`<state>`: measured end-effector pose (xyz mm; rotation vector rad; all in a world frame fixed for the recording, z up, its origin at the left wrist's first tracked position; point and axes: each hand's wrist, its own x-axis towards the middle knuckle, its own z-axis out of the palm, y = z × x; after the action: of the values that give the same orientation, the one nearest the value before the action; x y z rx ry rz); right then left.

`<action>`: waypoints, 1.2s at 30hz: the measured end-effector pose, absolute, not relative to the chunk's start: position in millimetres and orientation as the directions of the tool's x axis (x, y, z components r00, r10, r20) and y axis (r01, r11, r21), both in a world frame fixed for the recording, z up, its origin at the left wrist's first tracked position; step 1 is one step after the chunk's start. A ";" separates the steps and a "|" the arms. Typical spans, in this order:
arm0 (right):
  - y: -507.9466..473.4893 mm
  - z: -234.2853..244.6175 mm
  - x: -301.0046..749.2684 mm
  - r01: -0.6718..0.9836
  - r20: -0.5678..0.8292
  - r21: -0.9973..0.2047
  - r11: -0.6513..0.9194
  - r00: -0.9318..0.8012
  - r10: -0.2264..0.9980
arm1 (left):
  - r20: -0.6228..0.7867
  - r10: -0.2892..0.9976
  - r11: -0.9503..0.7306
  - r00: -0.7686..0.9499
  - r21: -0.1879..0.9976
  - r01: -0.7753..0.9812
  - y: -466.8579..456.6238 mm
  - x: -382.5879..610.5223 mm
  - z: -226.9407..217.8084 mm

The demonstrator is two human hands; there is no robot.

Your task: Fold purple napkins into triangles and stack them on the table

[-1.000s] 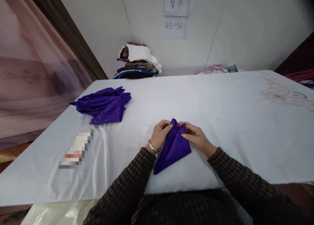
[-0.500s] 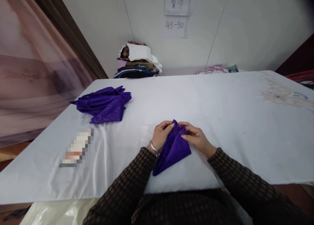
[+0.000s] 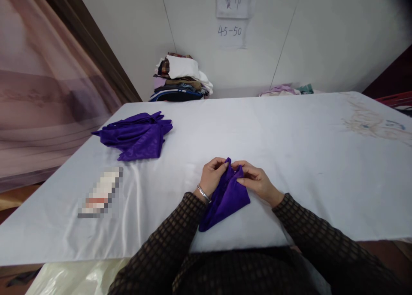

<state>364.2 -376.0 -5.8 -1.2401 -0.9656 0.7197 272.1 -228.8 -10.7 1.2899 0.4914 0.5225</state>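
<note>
Our left fingers (image 3: 221,168) and right fingers (image 3: 247,182) pinch a glossy, folded purple napkin (image 3: 230,202) over the white-draped desk (image 3: 283,136); stacked clothes (image 3: 183,67) sit near the pale wall (image 3: 193,20).

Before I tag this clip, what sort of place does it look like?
Probably an indoor workroom, though possibly a room at home: a white-covered table bears a pile of purple cloth, stacked fabrics sit beyond its far edge, and handwritten sheets hang on the wall.
</note>
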 end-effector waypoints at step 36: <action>-373.3 -10.8 365.7 0.201 0.261 -0.963 0.178 0.533 0.805 | 0.126 0.566 -0.109 0.815 0.991 -0.077 -230.6 269.4 -12.1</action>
<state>365.7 -373.3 -10.8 -1.3591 -0.9623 0.5365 269.4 -230.6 -12.1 1.5980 0.3965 0.5680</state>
